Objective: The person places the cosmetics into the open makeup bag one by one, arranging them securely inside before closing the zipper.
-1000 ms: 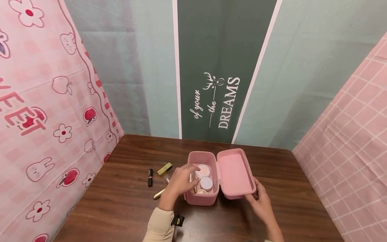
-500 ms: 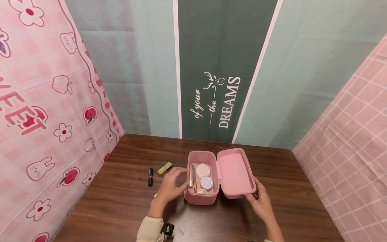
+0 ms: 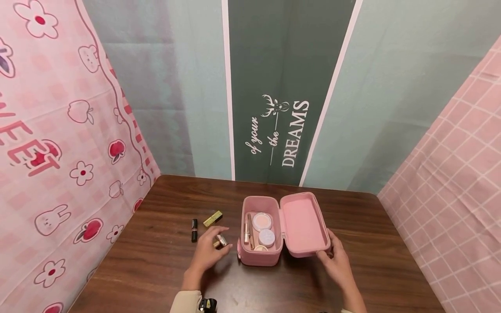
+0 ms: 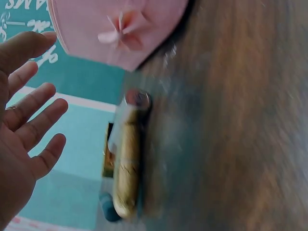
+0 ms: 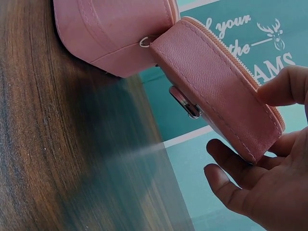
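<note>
My left hand (image 3: 209, 250) hovers just left of the pink cosmetic case (image 3: 260, 259), fingers spread and holding nothing. In the head view, a small silver-ended tube (image 3: 222, 240) shows between its thumb and fingers. The left wrist view has a gold tube (image 4: 127, 168) lying on the table near that hand. With my right hand (image 3: 337, 260) I grip the outer corner of the case's open lid (image 3: 305, 222), thumb on the zipped rim and fingers underneath. Inside the case are slim rose-gold tubes (image 3: 246, 230), a round compact (image 3: 262, 221) and a pale lidded jar (image 3: 267, 238).
Left of the case on the wooden table (image 3: 168, 269) lie a black lipstick (image 3: 194, 230) and a gold-green patterned stick (image 3: 213, 218). A pink bow (image 4: 125, 33) decorates the case's left side. Fabric hangings (image 3: 195, 87) stand behind and on both sides of the table.
My left hand has come out of the case and moved left over the loose tubes, leaving a rose-gold tube inside the case. My right hand stays at the lid.
</note>
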Demonstrator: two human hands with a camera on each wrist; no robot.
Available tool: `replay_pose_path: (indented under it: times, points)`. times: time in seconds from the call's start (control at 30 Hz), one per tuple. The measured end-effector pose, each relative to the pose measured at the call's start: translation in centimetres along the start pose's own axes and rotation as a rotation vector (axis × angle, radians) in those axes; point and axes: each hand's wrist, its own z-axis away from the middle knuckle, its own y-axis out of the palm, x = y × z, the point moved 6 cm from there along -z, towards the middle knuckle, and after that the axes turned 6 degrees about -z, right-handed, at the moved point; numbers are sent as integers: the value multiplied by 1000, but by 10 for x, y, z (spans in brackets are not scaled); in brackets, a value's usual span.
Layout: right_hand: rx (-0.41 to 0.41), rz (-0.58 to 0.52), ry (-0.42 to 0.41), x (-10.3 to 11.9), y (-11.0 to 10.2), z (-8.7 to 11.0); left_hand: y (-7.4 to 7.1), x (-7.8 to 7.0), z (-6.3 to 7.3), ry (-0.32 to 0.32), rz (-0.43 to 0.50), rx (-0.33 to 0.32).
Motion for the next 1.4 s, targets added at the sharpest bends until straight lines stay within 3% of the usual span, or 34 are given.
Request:
replay_pose_path:
  times: [0.23,0.47,0.6,0.8,1.03,1.4]
  points:
    - [8,-8,2,-1,0,0,-11,21,17,-64,-8,-12]
    - [9,-10,-3,-1,-1,1,-11,37,27,-169,4,71]
    - [2,-14,-11,0,0,1,-10,43,30,-205,14,107]
    - [3,-12,-2,0,1,1,-6,49,32,-179,-51,121]
    - [22,-2,13,-2,1,1,2,61,30,-303,-63,207]
    - [11,-13,5,-1,0,2,3,58,30,-295,-146,237]
